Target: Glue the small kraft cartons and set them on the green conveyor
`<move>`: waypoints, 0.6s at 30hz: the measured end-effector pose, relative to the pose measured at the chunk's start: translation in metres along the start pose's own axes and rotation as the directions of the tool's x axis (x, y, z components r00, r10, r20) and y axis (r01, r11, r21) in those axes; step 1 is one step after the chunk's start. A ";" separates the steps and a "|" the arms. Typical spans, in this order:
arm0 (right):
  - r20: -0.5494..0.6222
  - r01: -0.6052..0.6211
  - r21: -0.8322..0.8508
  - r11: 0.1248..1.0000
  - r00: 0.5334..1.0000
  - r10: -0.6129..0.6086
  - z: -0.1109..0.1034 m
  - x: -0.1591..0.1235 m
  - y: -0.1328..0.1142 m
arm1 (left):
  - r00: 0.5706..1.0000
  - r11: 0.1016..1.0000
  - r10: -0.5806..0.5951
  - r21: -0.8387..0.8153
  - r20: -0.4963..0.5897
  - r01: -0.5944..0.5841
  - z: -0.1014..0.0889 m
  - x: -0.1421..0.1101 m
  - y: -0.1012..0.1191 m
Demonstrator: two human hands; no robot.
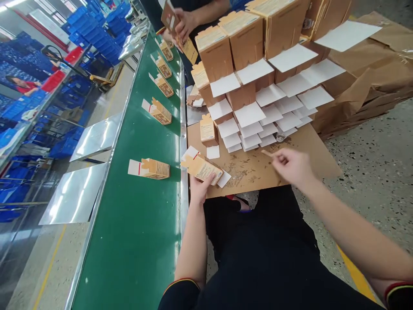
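Note:
My left hand (200, 188) is closed around the lower end of a small tan printed carton (204, 167), thumb on its printed side. The carton tilts over the table's left edge, with a white flap out at each end. My right hand (295, 167) is held apart from it over the right part of the cardboard-covered table (238, 172). Its fingers are curled, and a thin tan tip juts leftward from them; whether this is a finger or a scrap I cannot tell. Another carton (208, 130) stands just beyond the left hand, in front of the stack.
Stacked cartons (245, 41) with white flaps rise at the table's back. On the left, a green conveyor belt (138, 241) carries several cartons (156, 168). A co-worker's hand (184, 23) holds cardboard at the far end. Brown scraps litter the table; brown sheets (361, 86) lie right.

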State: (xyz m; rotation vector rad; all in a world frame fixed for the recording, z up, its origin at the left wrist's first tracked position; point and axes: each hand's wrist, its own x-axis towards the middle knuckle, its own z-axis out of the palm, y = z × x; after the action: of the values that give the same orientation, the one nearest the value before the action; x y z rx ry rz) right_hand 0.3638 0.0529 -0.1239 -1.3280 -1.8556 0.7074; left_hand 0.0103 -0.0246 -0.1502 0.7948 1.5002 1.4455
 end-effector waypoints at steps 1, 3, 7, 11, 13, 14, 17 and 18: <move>0.056 0.032 0.042 0.999 0.998 -0.034 0.019 -0.015 -0.011 | 1.000 1.000 -0.012 0.019 0.005 0.012 0.001 0.001 -0.001; 0.145 0.088 0.108 0.990 0.984 -0.103 0.060 -0.040 -0.030 | 1.000 0.999 -0.014 0.041 0.008 0.014 0.000 0.003 0.000; 0.152 0.227 0.031 0.973 0.962 -0.229 0.116 -0.059 -0.046 | 1.000 0.998 0.006 0.069 0.013 -0.007 0.001 0.002 0.003; 0.154 0.251 0.011 0.968 0.956 -0.249 0.131 -0.062 -0.043 | 1.000 0.995 0.011 0.102 0.021 -0.013 0.003 0.000 0.002; 0.169 0.279 0.020 0.960 0.945 -0.278 0.133 -0.066 -0.044 | 0.999 0.991 0.032 0.127 0.013 -0.033 0.004 -0.001 -0.002; 0.177 0.295 0.027 0.955 0.939 -0.295 0.134 -0.068 -0.046 | 0.999 0.988 0.049 0.145 0.011 -0.050 0.004 -0.002 -0.004; 0.187 0.327 0.047 0.944 0.925 -0.330 0.132 -0.076 -0.051 | 0.995 0.968 0.101 0.228 0.012 -0.102 0.004 -0.008 -0.013; 0.182 0.328 0.056 0.943 0.925 -0.332 0.129 -0.079 -0.051 | 0.993 0.958 0.116 0.263 0.012 -0.115 0.004 -0.010 -0.016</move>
State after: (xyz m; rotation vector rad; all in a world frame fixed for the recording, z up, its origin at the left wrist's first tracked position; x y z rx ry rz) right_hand 0.2465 -0.0403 -0.1782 -0.9225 -2.1482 0.6914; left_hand 0.0203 -0.0336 -0.1645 1.0560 1.6956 1.3465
